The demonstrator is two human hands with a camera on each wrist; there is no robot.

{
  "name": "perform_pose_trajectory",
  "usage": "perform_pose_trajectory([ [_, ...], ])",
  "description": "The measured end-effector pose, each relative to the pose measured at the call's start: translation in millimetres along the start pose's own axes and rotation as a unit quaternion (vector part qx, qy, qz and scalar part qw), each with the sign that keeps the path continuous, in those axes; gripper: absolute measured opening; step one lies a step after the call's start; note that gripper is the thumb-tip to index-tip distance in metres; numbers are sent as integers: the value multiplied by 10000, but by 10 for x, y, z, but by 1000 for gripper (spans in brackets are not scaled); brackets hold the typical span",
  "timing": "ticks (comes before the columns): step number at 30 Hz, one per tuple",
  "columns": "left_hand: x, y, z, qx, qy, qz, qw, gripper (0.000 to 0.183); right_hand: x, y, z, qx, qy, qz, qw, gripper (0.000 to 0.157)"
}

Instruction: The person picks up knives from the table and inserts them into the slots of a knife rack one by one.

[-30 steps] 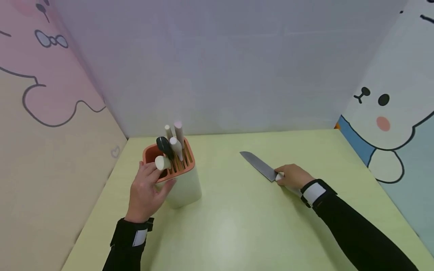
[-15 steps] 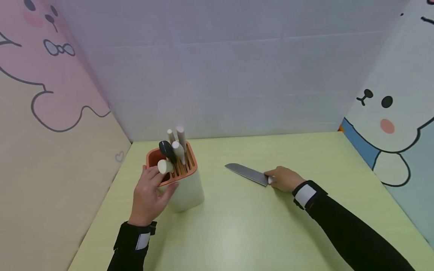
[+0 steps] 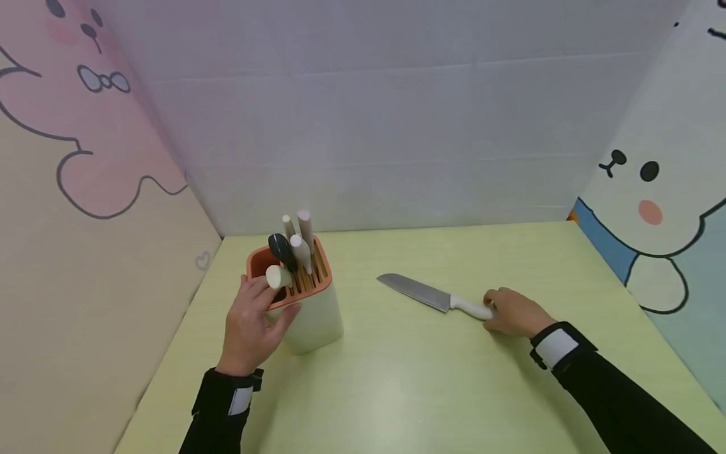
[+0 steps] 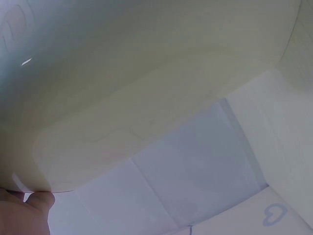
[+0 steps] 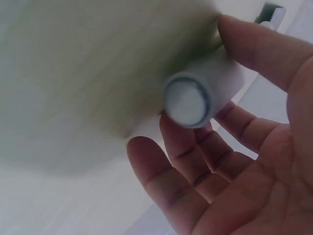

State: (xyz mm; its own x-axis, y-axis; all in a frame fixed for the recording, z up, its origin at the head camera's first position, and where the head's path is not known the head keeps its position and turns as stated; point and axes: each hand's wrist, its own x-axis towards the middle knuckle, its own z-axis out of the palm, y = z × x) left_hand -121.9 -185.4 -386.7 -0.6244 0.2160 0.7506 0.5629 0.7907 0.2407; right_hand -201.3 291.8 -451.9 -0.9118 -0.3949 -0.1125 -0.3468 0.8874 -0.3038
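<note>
A cream knife block [image 3: 313, 321] with an orange slotted top stands at the left of the table. My left hand [image 3: 245, 328] grips its near left rim, thumb on the outer wall. In the left wrist view the block's pale wall fills much of the picture. A kitchen knife [image 3: 416, 291] lies flat to the right, its blade pointing left and its white handle pointing right. My right hand [image 3: 516, 312] is around the handle's end. From the right wrist, the fingers are spread loosely about the butt of the white handle [image 5: 188, 103]; contact is hard to tell.
In the block stand several pale handles [image 3: 305, 230] and a black-handled piece [image 3: 280, 247]. The pale green table [image 3: 386, 378] meets a plain back wall [image 3: 363, 139]. Cartoon-printed panels [image 3: 652, 271] stand at both sides.
The knife first swung and slid leftward under my right hand. Since then it lies still, while the hand has drawn back right along the handle. The left hand keeps its hold.
</note>
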Motion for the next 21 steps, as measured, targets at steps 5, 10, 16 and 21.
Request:
perform_pose_trajectory([
  [5,-11,-20,6,-30,63,40,10000,44,-55,89,43,244,282,7,9993,29],
  [10,-12,-3,-3,-32,10,-42,10000,43,-65,110,69,350,467,-94,9983,23],
  [16,2,29,-20,13,-32,-47,10000,45,-90,143,71,882,389,-9,9953,24],
  [21,13,44,-36,39,-64,-58,10000,45,-105,193,92,1953,391,21,9800,34],
])
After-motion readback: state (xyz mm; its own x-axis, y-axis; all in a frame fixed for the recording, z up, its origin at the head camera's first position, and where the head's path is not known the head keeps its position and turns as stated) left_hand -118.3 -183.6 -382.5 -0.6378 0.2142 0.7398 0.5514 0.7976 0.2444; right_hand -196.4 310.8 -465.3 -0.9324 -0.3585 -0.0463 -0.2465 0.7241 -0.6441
